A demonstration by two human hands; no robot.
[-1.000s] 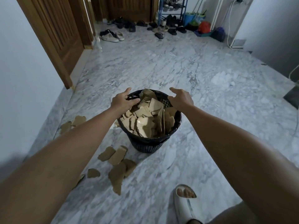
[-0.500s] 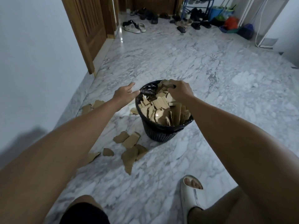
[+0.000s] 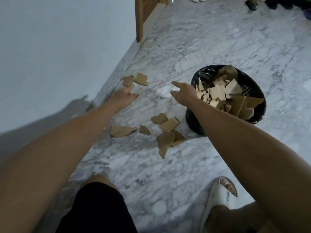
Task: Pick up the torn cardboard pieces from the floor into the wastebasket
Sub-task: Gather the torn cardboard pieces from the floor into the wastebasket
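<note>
Tan-brown torn cardboard pieces on a white marble floor with grey veins; a black mesh wastebasket; a white slipper; black shorts.

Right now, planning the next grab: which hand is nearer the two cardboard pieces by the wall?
Left hand, just below the two cardboard pieces. Right hand hovers beside the wastebasket.

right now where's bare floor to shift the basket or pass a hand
Bare marble floor lies beyond the black mesh wastebasket, and between the two torn cardboard pieces by the wall and the nearer brown cardboard cluster. It is crowded just left of the basket, where that cluster lies.
</note>
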